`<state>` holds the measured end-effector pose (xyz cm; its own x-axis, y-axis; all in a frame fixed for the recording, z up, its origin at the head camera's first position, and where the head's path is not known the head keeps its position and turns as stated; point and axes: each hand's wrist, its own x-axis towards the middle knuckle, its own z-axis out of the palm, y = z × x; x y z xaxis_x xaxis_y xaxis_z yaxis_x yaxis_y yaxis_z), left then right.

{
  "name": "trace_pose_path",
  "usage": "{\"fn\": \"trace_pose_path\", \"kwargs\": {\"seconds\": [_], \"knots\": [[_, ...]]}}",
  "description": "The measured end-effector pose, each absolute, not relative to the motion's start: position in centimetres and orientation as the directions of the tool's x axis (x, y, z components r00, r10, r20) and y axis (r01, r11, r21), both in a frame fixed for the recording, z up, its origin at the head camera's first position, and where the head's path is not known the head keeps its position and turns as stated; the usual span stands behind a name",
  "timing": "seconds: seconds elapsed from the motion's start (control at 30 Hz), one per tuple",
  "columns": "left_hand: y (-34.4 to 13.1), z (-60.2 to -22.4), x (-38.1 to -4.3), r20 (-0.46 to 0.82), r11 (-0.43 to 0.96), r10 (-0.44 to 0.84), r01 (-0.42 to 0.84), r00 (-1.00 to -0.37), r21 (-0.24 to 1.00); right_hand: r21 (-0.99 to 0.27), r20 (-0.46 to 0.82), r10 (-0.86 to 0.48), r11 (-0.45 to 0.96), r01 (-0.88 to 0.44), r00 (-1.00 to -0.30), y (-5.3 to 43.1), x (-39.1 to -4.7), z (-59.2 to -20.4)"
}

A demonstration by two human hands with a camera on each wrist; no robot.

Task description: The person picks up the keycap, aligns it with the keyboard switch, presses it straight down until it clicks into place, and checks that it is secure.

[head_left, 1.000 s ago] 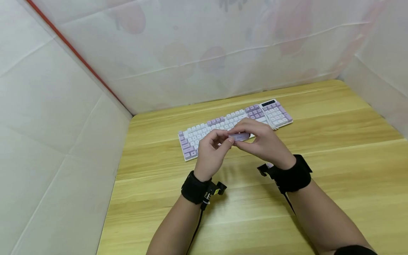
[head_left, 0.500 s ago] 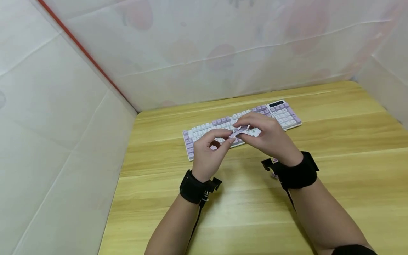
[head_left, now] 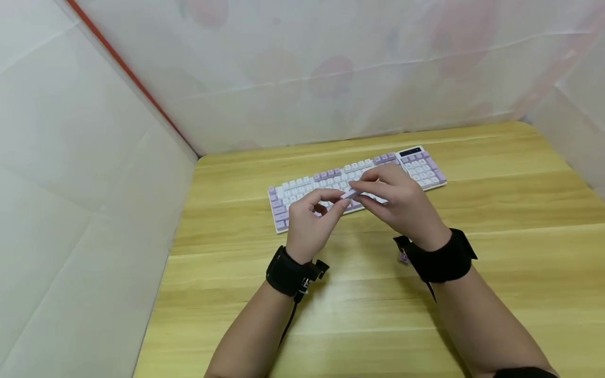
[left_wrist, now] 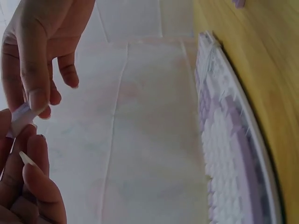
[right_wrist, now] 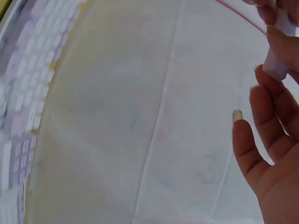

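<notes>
Over the front of a white and lilac keyboard (head_left: 280,210), both hands meet at a long lilac keycap (head_left: 350,195). My left hand (head_left: 312,223) pinches one end of it between thumb and index finger. At the other end, my right hand (head_left: 394,202) has its thumb and fingertips on the keycap, the other fingers spread loosely. The right wrist view shows the keycap (right_wrist: 275,67) under the right thumb, its lower end sticking out. In the left wrist view the keycap (left_wrist: 21,117) sits between both hands' fingertips, partly covered by them.
A small purple piece (head_left: 403,258) lies on the wooden table (head_left: 359,315) beside the right wrist's camera. A white cable (left_wrist: 204,70) lies across one end of the keyboard. Pale patterned cloth (head_left: 293,105) walls off the back and sides.
The keycap has been turned from its flat face to a narrower side. The right fingers have shifted their hold on it, while the left hand keeps its pinch.
</notes>
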<state>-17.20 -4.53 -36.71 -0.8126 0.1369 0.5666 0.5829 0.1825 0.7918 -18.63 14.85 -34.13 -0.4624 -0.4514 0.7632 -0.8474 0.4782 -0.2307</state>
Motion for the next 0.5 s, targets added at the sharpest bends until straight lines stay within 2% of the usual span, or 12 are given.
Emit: {"fn": "trace_pose_path", "kwargs": {"seconds": [0.07, 0.13, 0.2, 0.27, 0.4, 0.5], "knots": [[-4.3, -36.9, -17.3, 0.522, 0.184, 0.127, 0.537, -0.843, 0.823, -0.174, 0.767, -0.474, 0.496, -0.851, -0.433, 15.1, -19.0, -34.4], [-4.1, -37.0, -17.5, 0.471, 0.189, 0.140, 0.490, -0.871, 0.851, -0.166, 0.754, -0.481, 0.520, -0.838, -0.448, 15.7, -19.5, -34.8], [-3.9, -37.3, -17.8, 0.409, 0.211, 0.170, 0.439, -0.897, 0.874, -0.213, 0.715, -0.463, 0.570, -0.794, -0.524, 16.9, -20.1, -35.3], [-3.6, -37.8, -18.1, 0.325, 0.261, 0.212, 0.374, -0.922, 0.890, -0.298, 0.647, -0.409, 0.642, -0.707, -0.644, 18.4, -20.8, -35.9], [-3.3, -39.2, -18.6, 0.152, 0.388, 0.267, 0.251, -0.952, 0.887, -0.469, 0.416, -0.266, 0.756, -0.456, -0.870, 21.6, -22.0, -37.6], [-3.1, -40.2, -18.9, 0.074, 0.433, 0.287, 0.199, -0.955, 0.879, -0.495, 0.247, -0.253, 0.797, -0.346, -0.935, 22.9, -23.0, -39.0]]}}
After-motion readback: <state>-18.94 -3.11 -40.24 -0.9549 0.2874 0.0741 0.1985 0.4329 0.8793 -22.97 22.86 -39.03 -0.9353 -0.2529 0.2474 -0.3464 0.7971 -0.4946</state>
